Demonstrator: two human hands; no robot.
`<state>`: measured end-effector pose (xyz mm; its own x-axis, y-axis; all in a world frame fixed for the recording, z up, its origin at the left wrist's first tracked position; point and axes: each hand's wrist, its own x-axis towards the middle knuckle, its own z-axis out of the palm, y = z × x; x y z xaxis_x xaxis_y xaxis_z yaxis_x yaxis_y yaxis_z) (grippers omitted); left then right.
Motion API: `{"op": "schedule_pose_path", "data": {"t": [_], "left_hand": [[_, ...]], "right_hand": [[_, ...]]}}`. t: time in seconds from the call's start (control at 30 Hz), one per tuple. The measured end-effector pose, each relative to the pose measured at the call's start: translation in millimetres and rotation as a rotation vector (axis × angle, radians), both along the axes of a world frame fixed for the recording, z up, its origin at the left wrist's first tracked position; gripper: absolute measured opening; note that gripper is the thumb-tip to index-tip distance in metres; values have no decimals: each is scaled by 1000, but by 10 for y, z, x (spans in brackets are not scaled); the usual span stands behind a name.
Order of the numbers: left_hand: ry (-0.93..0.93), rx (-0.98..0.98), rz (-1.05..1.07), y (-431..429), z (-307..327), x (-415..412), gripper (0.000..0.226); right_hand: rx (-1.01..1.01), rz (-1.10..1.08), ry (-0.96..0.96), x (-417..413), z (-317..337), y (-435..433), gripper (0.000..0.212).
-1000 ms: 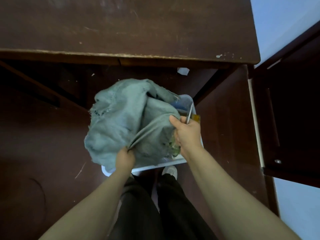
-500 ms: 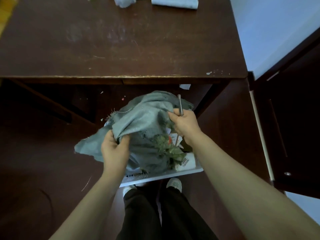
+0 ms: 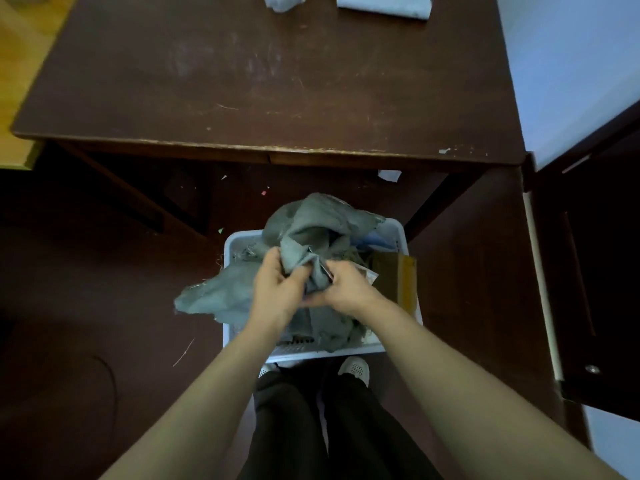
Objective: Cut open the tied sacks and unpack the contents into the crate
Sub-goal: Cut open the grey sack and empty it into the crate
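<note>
A white plastic crate (image 3: 239,244) stands on the dark floor in front of my feet. A crumpled grey cloth sack (image 3: 318,220) lies over it, with one flap hanging past the crate's left side. My left hand (image 3: 277,289) grips a fold of the sack at the middle. My right hand (image 3: 346,289) sits close beside it, holds the same bunched cloth and keeps a thin metal tool (image 3: 323,268) between its fingers. A brown cardboard piece (image 3: 398,275) and something blue (image 3: 370,240) show in the crate at the right. The rest of the contents is hidden under the cloth.
A dark wooden table (image 3: 277,81) stands just beyond the crate, its front edge above the crate's far side. Pale cloth bundles (image 3: 384,3) lie at the table's far edge. A dark cabinet door (image 3: 588,271) stands at the right. Scraps of paper litter the floor.
Both hands have come together at the middle of the sack. The sack has sunk lower into the crate, and the cardboard piece at the right now shows.
</note>
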<state>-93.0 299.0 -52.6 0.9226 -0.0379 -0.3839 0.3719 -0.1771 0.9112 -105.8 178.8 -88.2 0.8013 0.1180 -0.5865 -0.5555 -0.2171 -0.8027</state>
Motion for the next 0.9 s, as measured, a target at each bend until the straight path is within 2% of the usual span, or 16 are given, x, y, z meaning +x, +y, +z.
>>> {"op": "schedule_pose_path", "data": {"t": [0.07, 0.13, 0.17, 0.23, 0.27, 0.3, 0.4, 0.5, 0.53, 0.57, 0.6, 0.73, 0.83, 0.9], "left_hand": [[43, -40, 25, 91, -71, -53, 16], [68, 78, 225, 287, -219, -20, 10], [141, 192, 323, 403, -344, 21, 20], [474, 309, 438, 612, -631, 74, 69], [644, 246, 476, 681, -764, 85, 86], [766, 126, 511, 724, -884, 91, 92], [925, -255, 627, 730, -1168, 142, 87], [1042, -344, 765, 761, -1394, 285, 79], [1084, -347, 754, 767, -1413, 329, 63], [1118, -335, 726, 776, -1462, 358, 36], [1123, -310, 738, 782, -1491, 374, 11], [1061, -295, 924, 819, -1471, 349, 23], [921, -341, 885, 869, -1162, 365, 36], [811, -294, 903, 840, -867, 381, 41]], "right_hand": [[-61, -224, 19, -13, -89, 58, 21], [-34, -400, 66, -33, -148, 28, 9], [7, -463, 90, -55, -169, -6, 5], [81, -541, 129, -108, -203, -70, 7], [104, -554, 144, -137, -199, -99, 8], [121, -567, 154, -164, -189, -121, 11], [182, -627, 181, -234, -161, -190, 23], [194, -634, 195, -295, -131, -266, 31], [192, -632, 200, -309, -121, -282, 35], [188, -639, 202, -324, -128, -298, 40], [184, -656, 208, -337, -143, -308, 44], [103, -751, 228, -342, -216, -288, 30], [61, -698, 201, -278, -187, -237, 21], [30, -633, 176, -191, -146, -206, 16]]}}
